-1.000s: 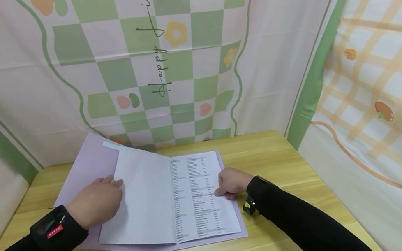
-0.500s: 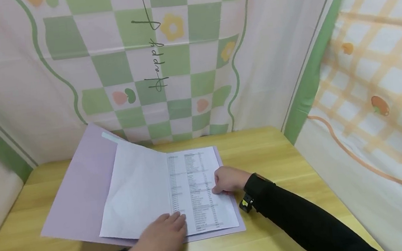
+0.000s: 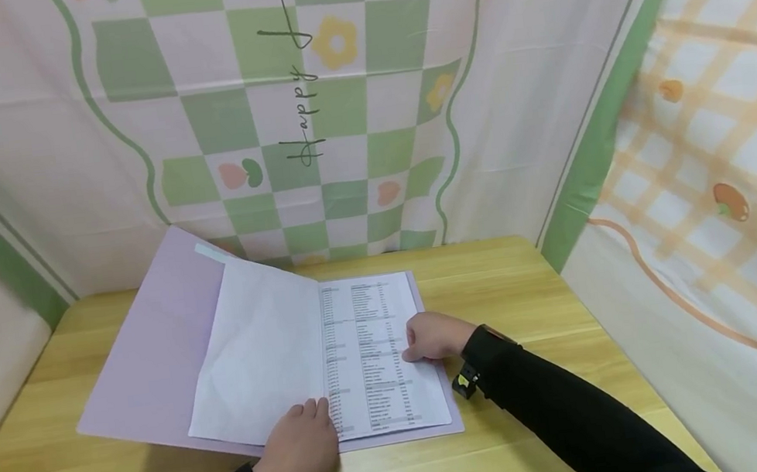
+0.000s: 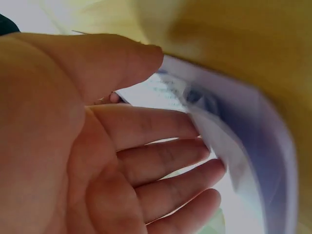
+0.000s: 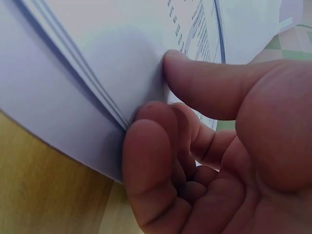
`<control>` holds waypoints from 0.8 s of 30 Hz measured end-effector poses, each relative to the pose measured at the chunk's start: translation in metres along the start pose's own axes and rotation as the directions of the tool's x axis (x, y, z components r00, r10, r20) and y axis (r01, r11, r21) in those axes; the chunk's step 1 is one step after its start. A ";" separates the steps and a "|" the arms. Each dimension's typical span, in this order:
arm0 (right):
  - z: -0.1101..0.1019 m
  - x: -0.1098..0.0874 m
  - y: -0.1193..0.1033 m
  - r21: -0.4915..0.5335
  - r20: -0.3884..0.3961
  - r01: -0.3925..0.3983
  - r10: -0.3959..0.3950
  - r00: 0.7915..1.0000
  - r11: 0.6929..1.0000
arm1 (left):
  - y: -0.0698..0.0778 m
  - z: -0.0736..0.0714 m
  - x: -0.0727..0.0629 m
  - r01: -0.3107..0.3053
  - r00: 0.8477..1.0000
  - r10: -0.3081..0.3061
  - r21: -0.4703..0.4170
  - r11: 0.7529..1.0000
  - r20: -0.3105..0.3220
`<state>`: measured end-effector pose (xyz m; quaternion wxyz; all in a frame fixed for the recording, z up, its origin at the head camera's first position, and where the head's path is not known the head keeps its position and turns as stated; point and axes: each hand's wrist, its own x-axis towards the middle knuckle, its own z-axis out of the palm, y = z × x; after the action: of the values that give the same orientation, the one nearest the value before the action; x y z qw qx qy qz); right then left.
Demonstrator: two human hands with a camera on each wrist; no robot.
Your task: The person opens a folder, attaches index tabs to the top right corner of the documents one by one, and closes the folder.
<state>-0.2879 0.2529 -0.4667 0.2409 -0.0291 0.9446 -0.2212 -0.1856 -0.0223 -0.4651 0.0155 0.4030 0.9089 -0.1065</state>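
A light purple folder [image 3: 146, 348] lies spread on the table, its left cover raised off the wood. Inside it, a blank white page [image 3: 257, 343] is turned over to the left and a printed page [image 3: 364, 354] with a table of text lies on the right. My left hand [image 3: 301, 451] rests at the bottom of the fold between the two pages, its fingers extended. At the printed page's right edge, my right hand [image 3: 435, 336] pinches the paper, thumb on top and fingers curled at the edge. Several sheet edges [image 5: 83, 63] show beside those fingers in the right wrist view.
The wooden table [image 3: 495, 277] carries the folder. A green-and-white checked curtain [image 3: 309, 119] hangs behind it, and a patterned cloth [image 3: 726, 150] hangs at the right.
My left hand let go of the turned page's left side and moved right and down to the fold. The folder's left cover spread further out. My right hand stayed at the page edge.
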 end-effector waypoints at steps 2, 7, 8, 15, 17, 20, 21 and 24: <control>0.000 -0.001 -0.001 0.003 -0.005 -0.004 0.004 1.000 1.000 | -0.001 0.003 -0.001 -0.034 0.999 0.034 0.007 0.999 -0.021; 0.002 -0.004 -0.003 0.013 -0.018 -0.015 0.016 1.000 1.000 | -0.001 0.007 -0.004 -0.085 0.995 0.084 -0.027 0.996 -0.060; 0.002 -0.004 -0.003 0.012 -0.020 -0.017 0.018 1.000 1.000 | -0.001 0.006 -0.004 -0.084 0.995 0.082 -0.048 0.995 -0.052; 0.003 -0.007 -0.003 -0.004 -0.035 -0.012 0.012 0.999 1.000 | 0.005 -0.001 -0.002 -0.012 0.999 0.021 -0.175 0.984 0.050; 0.003 -0.008 -0.002 -0.009 -0.042 -0.014 0.013 0.999 1.000 | 0.007 -0.005 0.001 0.007 0.998 0.007 -0.205 0.979 0.064; 0.003 -0.008 0.000 -0.003 -0.052 -0.010 0.010 0.999 1.000 | 0.009 -0.010 0.004 0.037 0.996 -0.016 -0.244 0.969 0.089; 0.003 -0.008 0.001 0.007 -0.054 -0.002 0.003 0.999 1.000 | 0.009 -0.011 0.004 0.044 0.995 -0.020 -0.250 0.967 0.098; 0.004 -0.008 0.005 0.047 -0.060 0.040 -0.037 0.998 0.998 | 0.008 -0.009 0.003 0.051 0.995 -0.028 -0.233 0.971 0.100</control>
<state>-0.2785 0.2568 -0.4684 0.2093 -0.0352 0.9449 -0.2492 -0.1812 -0.0130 -0.4577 0.1046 0.3745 0.9211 -0.0175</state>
